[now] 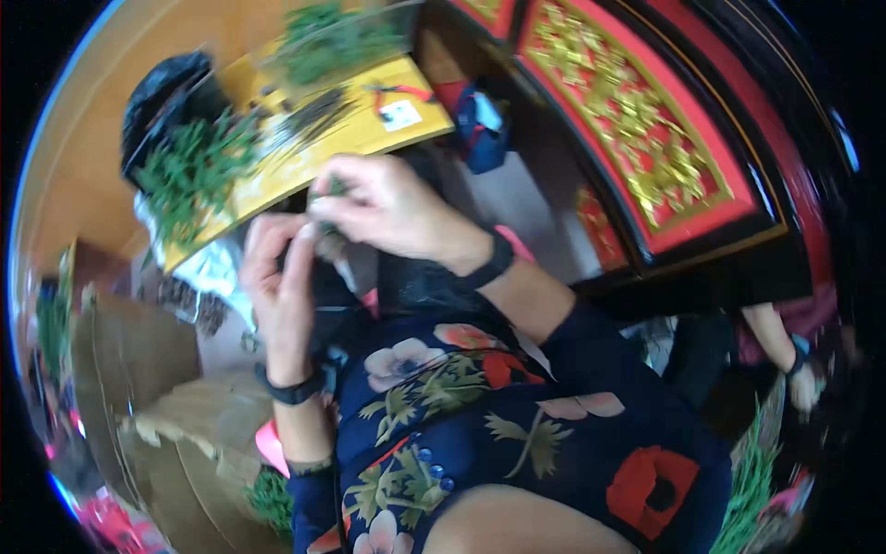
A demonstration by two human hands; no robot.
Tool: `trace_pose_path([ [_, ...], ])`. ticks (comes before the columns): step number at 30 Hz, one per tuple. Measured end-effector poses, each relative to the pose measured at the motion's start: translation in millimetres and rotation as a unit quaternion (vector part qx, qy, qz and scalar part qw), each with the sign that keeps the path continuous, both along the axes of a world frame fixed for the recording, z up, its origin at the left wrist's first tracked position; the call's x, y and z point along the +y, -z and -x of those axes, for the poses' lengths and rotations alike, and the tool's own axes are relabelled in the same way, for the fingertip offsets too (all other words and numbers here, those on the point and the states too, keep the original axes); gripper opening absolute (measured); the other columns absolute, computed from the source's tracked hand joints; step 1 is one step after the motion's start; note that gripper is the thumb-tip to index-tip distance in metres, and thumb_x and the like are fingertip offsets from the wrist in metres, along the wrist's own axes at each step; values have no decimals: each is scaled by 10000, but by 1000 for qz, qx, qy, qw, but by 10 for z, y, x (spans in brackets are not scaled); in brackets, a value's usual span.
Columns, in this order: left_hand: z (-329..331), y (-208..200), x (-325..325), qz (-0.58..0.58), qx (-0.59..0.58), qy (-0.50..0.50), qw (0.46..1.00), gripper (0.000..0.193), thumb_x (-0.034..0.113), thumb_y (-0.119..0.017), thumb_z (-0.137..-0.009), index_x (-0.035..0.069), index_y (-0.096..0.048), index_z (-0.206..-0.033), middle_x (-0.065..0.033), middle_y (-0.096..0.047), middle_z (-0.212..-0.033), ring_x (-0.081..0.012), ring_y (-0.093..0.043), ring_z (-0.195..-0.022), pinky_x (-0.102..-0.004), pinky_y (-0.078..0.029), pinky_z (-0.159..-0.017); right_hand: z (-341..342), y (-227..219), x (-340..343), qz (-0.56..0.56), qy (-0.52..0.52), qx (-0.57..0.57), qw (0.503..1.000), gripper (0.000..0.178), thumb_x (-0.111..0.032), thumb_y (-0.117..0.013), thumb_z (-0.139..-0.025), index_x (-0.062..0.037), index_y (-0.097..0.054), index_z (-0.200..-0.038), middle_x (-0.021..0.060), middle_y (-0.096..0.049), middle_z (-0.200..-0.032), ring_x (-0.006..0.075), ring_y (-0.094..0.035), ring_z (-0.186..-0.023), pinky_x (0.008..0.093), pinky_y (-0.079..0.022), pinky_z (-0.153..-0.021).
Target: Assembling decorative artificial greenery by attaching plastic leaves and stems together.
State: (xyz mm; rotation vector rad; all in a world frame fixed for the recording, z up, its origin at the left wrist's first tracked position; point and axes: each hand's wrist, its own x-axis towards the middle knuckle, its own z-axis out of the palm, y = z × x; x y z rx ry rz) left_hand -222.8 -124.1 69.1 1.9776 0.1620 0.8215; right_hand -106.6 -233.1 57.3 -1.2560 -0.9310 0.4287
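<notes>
Navy floral-print cloth (pixel 503 415) occupied the foreground. The right hand (pixel 392 205) pinched a small green sprig (pixel 335 187); the left hand (pixel 282 286) was narrowed just beside it, its grip unclear. Beyond, a yellow tabletop (pixel 362 138) bore feathery green foliage (pixel 194 171) and red-handled pliers (pixel 413 91).

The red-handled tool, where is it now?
In the head view, top middle, the red-handled tool lies toward the right end of the yellow table, by the square white card, right of thin dark sticks.
</notes>
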Motion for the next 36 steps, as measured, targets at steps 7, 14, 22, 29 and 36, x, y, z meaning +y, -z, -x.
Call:
trace_pose_path([
  [7,-21,185,200,194,63,114,972,93,74,-568,-829,-10,-593,-859,-46,-530,-918,-140,-484,-885,-257,-348,-838,-130,-61,-161,-33,11,-181,983,154,-154,-658,-756,-10,-636,-805,102,-624,-676,156,-579,-586,302,-435,-516],
  [14,44,264,307,446,89,166,875,303,93,-548,-857,-16,-509,-1137,-46,-593,-999,-122,-534,-930,-249,-400,-822,-92,-95,-97,-87,-11,-269,959,134,-138,-660,-697,-17,-631,-748,99,-608,-664,238,-595,-632,334,-464,-601],
  [22,171,170,422,311,217,215,900,196,104,-626,-777,14,-631,-951,-17,-607,-909,-94,-528,-771,-225,-403,-660,7,-169,-159,-80,-81,-344,932,73,-82,-611,-739,-29,-619,-788,107,-584,-749,278,-587,-676,342,-459,-593],
  [29,10,38,184,76,112,74,988,91,35,-643,-760,-23,-664,-826,-34,-571,-743,-122,-538,-729,-226,-406,-681,31,-85,-25,-21,69,-338,938,68,-36,-636,-753,-4,-618,-811,96,-583,-678,199,-580,-596,287,-453,-547],
  [36,-18,77,51,30,1,-35,999,79,27,-651,-768,-28,-658,-824,-33,-546,-713,-103,-525,-687,-212,-396,-650,6,-81,-41,30,88,-151,984,59,-29,-619,-808,21,-623,-839,21,-600,-633,45,-517,-538,206,-417,-494],
])
